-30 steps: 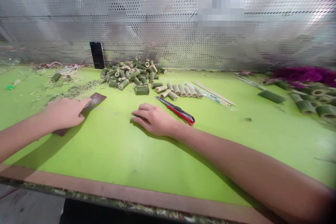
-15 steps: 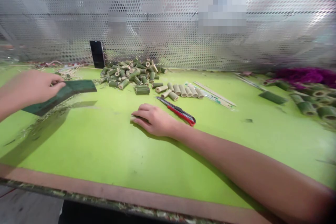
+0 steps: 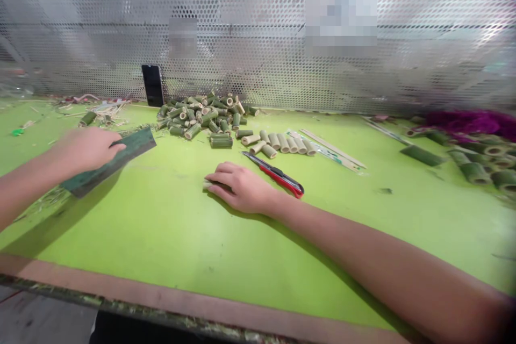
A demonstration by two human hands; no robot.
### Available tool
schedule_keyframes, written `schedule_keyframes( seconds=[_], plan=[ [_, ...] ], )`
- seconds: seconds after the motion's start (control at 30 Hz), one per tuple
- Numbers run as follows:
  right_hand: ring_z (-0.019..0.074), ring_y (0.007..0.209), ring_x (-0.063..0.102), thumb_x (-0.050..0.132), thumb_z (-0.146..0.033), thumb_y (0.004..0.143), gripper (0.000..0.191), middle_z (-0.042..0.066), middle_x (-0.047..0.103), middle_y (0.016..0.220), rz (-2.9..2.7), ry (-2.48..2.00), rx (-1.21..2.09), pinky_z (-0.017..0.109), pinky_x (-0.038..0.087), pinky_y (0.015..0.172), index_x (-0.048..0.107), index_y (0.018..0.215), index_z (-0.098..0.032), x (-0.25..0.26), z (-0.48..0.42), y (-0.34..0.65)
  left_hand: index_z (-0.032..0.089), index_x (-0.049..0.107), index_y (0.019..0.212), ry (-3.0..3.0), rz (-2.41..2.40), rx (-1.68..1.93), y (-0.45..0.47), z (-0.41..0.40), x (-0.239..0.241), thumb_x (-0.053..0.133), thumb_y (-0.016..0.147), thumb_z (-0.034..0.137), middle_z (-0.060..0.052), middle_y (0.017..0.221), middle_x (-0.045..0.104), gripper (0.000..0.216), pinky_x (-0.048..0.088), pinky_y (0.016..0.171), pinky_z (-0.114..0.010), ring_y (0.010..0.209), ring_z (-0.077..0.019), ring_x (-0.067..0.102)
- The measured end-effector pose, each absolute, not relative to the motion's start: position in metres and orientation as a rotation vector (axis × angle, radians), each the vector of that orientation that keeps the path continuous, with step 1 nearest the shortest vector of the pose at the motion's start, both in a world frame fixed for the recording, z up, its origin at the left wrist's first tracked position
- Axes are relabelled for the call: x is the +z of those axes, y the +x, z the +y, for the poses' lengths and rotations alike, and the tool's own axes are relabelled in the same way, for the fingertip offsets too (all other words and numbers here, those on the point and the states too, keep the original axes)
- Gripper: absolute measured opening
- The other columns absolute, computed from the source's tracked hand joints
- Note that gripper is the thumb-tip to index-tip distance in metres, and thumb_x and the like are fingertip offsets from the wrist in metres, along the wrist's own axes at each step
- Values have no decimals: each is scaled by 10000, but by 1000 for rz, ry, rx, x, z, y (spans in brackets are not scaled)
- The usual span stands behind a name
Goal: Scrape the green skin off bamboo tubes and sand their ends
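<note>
My left hand [image 3: 86, 148] grips a flat rectangular sheet [image 3: 116, 158], dark green on the side I see, and holds it tilted just above the green table [image 3: 169, 236] at the left. My right hand [image 3: 242, 187] lies palm down near the table's middle, its fingers curled over a small pale bamboo piece [image 3: 208, 185] that barely shows under the fingertips. A red and black utility knife [image 3: 278, 174] lies just behind that hand. Beyond it sits a pile of short green bamboo tubes [image 3: 201, 113].
A row of peeled pale tubes [image 3: 282, 143] and thin sticks [image 3: 334, 149] lie right of the pile. A dark phone [image 3: 153, 85] leans on the perforated metal wall. Shavings litter the left side. More bamboo pieces [image 3: 475, 164] and purple material [image 3: 471, 121] sit at the right.
My left hand lifted the sheet off the table, turning its dark green side up, swung it up and left, then brought it back down toward the table. My right hand stayed put.
</note>
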State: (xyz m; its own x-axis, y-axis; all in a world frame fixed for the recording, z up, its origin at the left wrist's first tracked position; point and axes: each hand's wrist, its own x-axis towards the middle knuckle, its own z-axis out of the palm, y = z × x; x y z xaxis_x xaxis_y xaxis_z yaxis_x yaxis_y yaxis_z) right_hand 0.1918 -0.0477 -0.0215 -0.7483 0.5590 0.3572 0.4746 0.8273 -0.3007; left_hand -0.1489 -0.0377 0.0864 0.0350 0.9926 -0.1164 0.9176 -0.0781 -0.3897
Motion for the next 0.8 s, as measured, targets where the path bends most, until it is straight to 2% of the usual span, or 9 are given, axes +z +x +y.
schedule_keyframes(
  seconds=[0.13, 0.27, 0.37, 0.43, 0.6, 0.8],
  plan=[
    [234, 895, 670, 520, -322, 1065, 326, 132, 722, 1018, -2564, -755, 263, 370, 559, 831, 751, 1165, -115, -23, -47, 192, 25, 629, 1341, -2055, -1980, 498, -145, -35, 83, 93, 1085, 412, -205, 1148, 739, 709, 515, 757, -375, 933, -318, 675],
    [228, 896, 669, 518, -328, 1067, 320, 129, 718, 1014, -2565, -765, 268, 362, 557, 830, 749, 1168, -130, -23, -47, 193, 70, 725, 1137, -2074, -2023, 575, -142, -29, 82, 279, 1036, 383, -220, 1076, 759, 555, 538, 791, -438, 891, -344, 682],
    [231, 904, 667, 503, -333, 1073, 333, 132, 720, 1021, -2571, -769, 272, 367, 557, 838, 747, 1173, -130, -22, -47, 193, 85, 711, 1117, -2016, -2059, 553, -135, -32, 90, 245, 1030, 381, -250, 1054, 744, 559, 532, 762, -502, 885, -406, 692],
    [234, 906, 667, 502, -336, 1072, 340, 135, 721, 1024, -2574, -774, 278, 372, 560, 836, 748, 1172, -123, -22, -48, 193, 96, 700, 1046, -1960, -2080, 554, -126, -38, 95, 216, 1032, 369, -247, 993, 735, 556, 526, 726, -494, 843, -403, 696],
    [235, 920, 671, 521, -328, 1065, 325, 134, 716, 1030, -2576, -795, 285, 372, 563, 841, 746, 1182, -124, -22, -48, 193, 161, 650, 808, -2122, -1956, 566, -94, -62, 74, 197, 1044, 415, -156, 758, 683, 570, 490, 550, -381, 616, -298, 655],
    [234, 923, 667, 526, -323, 1063, 325, 131, 719, 1039, -2583, -807, 296, 375, 559, 853, 747, 1187, -120, -21, -49, 193, 192, 649, 789, -2311, -1861, 431, -84, -61, 39, 260, 1016, 437, -151, 720, 669, 513, 455, 503, -381, 589, -315, 651]
  ],
)
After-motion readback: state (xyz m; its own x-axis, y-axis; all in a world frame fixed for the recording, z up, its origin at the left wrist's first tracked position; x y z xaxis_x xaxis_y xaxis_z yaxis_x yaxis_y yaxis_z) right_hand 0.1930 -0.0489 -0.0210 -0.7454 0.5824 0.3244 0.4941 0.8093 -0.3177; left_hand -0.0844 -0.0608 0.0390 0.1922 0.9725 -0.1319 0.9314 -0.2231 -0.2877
